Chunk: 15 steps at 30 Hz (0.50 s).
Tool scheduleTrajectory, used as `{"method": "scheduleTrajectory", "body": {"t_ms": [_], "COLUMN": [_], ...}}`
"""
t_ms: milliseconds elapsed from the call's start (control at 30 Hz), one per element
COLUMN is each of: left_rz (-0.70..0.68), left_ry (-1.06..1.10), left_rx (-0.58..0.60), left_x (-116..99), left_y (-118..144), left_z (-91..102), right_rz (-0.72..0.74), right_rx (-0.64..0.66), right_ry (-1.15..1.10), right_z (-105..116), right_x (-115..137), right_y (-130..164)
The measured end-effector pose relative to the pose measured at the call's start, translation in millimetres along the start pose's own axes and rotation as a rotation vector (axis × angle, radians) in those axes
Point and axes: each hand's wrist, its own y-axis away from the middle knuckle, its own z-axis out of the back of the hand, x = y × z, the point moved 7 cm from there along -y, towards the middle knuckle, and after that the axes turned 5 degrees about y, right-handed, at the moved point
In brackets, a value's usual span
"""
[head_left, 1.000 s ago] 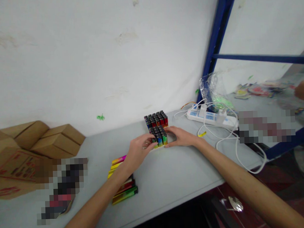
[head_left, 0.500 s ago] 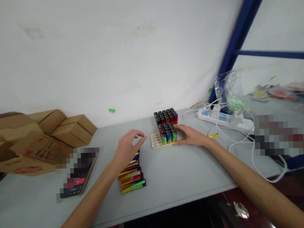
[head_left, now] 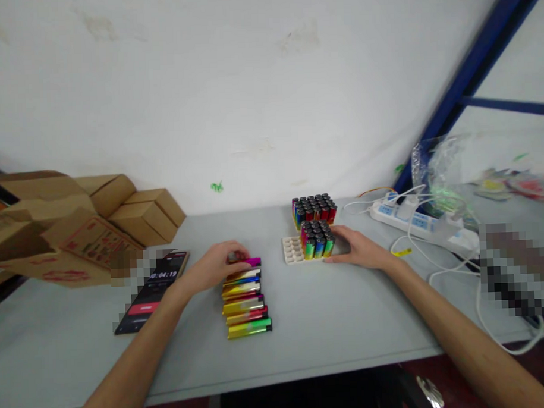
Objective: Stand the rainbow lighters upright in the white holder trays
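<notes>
The left hand (head_left: 214, 268) rests palm down on the far end of a row of lighters (head_left: 245, 297) lying flat on the grey desk (head_left: 338, 320), its fingers curled over the topmost pink one; whether they actually grip it cannot be told. The right hand (head_left: 360, 249) lies open against the right side of a white tray (head_left: 292, 251), touching the upright lighters (head_left: 316, 239) that fill the tray's right part, while its left slots are bare. A second full block of lighters (head_left: 314, 208) stands just behind. Left of the row lies a phone (head_left: 152, 289), with cardboard boxes (head_left: 85, 225) farther left. A power strip (head_left: 422, 225) lies at the right.
</notes>
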Motion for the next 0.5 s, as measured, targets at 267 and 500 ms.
{"method": "scheduleTrajectory", "body": {"t_ms": [267,500], "left_rz": [-0.089,-0.216], "left_ry": [0.599,0.759], "left_rx": [-0.243,-0.312], "left_x": [-41,-96], "left_y": [-7,-19], "left_z": [8.7,-14.4], "right_rz": [0.001,0.004], "right_rx": [-0.02,-0.021], "right_ry": [-0.039,-0.033], "right_z": [-2,-2], "right_x": [-2,0], "right_y": [-1,-2]}}
